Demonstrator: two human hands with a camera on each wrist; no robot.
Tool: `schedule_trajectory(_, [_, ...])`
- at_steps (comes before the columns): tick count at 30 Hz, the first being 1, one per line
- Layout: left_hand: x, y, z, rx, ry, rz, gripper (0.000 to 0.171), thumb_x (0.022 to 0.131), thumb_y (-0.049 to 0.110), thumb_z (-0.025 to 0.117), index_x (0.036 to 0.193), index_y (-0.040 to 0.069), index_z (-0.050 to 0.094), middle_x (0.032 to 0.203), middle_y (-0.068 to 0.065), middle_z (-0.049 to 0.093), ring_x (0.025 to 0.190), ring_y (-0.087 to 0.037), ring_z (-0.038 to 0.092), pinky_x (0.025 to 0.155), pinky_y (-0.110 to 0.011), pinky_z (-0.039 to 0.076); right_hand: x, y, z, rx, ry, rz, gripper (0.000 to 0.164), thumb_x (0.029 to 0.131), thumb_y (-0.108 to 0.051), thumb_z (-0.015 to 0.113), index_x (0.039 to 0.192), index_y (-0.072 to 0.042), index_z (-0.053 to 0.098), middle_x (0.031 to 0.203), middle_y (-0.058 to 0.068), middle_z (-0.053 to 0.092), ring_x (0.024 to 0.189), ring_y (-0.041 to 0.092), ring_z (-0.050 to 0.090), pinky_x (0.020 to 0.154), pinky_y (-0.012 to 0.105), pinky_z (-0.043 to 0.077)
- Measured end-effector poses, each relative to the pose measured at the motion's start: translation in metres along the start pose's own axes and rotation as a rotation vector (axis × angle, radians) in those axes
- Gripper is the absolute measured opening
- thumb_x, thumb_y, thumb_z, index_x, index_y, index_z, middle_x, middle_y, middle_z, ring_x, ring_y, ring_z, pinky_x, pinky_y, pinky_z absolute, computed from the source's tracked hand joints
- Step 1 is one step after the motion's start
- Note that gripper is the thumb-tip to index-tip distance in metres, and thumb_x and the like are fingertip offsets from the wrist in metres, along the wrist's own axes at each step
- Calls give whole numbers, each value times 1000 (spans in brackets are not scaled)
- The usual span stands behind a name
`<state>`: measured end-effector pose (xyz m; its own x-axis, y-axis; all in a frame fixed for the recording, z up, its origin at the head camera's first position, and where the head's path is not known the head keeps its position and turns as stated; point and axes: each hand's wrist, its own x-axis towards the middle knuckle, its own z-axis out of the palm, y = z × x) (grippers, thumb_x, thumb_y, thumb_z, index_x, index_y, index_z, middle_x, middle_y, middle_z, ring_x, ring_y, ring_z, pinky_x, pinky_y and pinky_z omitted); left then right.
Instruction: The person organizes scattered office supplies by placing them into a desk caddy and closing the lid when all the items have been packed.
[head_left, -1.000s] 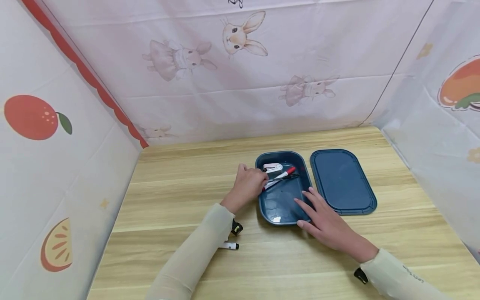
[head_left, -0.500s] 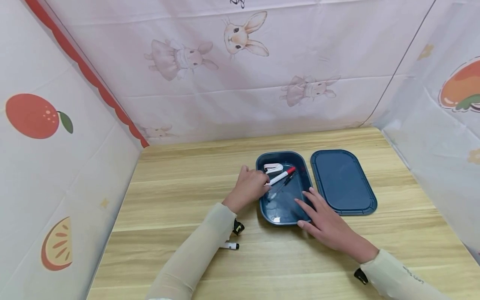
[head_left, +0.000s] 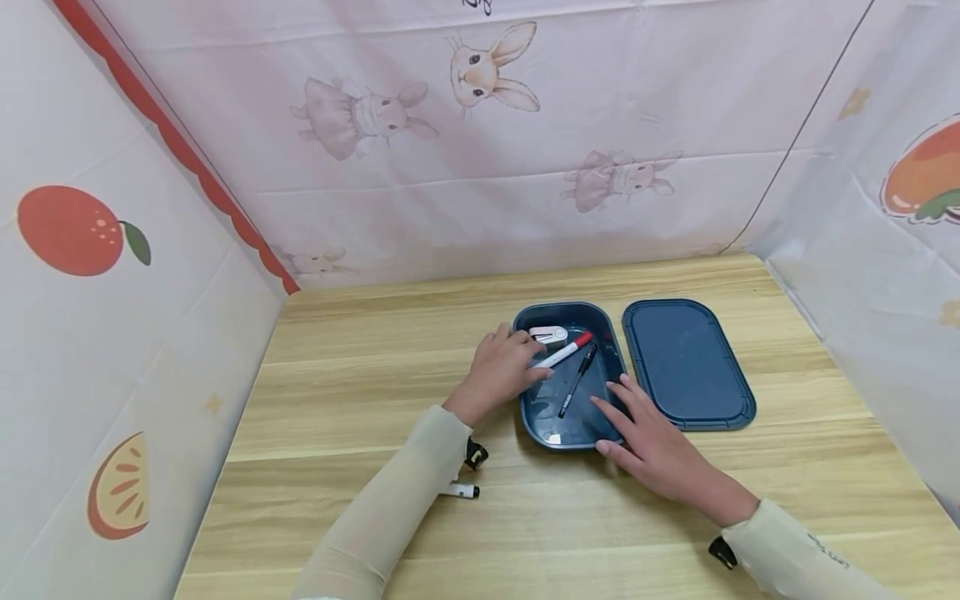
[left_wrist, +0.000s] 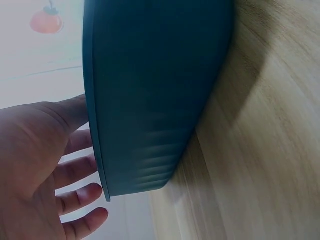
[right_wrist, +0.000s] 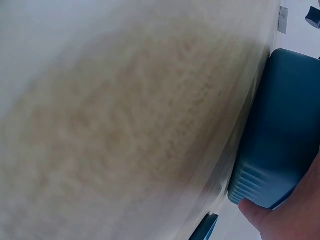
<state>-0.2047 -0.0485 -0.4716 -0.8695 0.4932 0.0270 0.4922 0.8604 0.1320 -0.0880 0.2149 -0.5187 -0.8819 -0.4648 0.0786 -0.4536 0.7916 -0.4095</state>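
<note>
A dark blue plastic box (head_left: 546, 413) stands uncovered on the table. Inside it lie a white stapler-like item (head_left: 549, 334), a white marker with a red cap (head_left: 566, 349) and a black pen (head_left: 577, 382). My left hand (head_left: 497, 372) is over the box's left rim, fingers spread and loosely bent, thumb and fingertips inside near the marker's lower end. In the left wrist view, the hand's fingers (left_wrist: 75, 172) reach past the rim and hold nothing visible. My right hand (head_left: 660, 450) rests at the right rim, its fingers extended over the edge into the box.
A flat blue lid (head_left: 690, 362) lies on the table just right of the box. Partly under the left forearm, a white pen with a black end (head_left: 463, 491) lies on the table. Printed cloth walls (head_left: 480, 208) enclose the back and sides.
My left hand has let go of the black pen, which now lies on the box floor, right of the red-capped marker. The left fingers have spread. My right hand stays in place.
</note>
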Motion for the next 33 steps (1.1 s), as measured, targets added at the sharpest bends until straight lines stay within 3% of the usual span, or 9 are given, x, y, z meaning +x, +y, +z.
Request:
schedule_trajectory(13, [-7, -8, 1, -62, 65, 51, 54, 94, 59, 61, 139, 28, 61, 140, 2, 58, 121, -21, 49, 101, -42, 47, 2, 1, -1, 4, -14, 8, 62, 102, -54, 50, 157, -28, 35, 167, 9, 20, 158, 28, 1, 115, 65, 28])
schedule_trajectory(23, [-21, -21, -5, -119, -2, 36, 61, 95, 63, 56, 145, 28, 55, 149, 0, 51, 136, -23, 46, 112, -47, 41, 2, 0, -1, -1, -1, 0, 62, 102, -52, 50, 157, -27, 36, 166, 11, 23, 157, 31, 4, 114, 67, 28])
schedule_trajectory(33, [-36, -37, -10, -107, 9, 24, 60, 97, 64, 51, 145, 27, 55, 150, -1, 51, 137, -24, 47, 111, -49, 41, 0, -2, -2, 15, -8, 12, 62, 102, -50, 52, 157, -26, 36, 166, 11, 22, 157, 33, 4, 114, 67, 28])
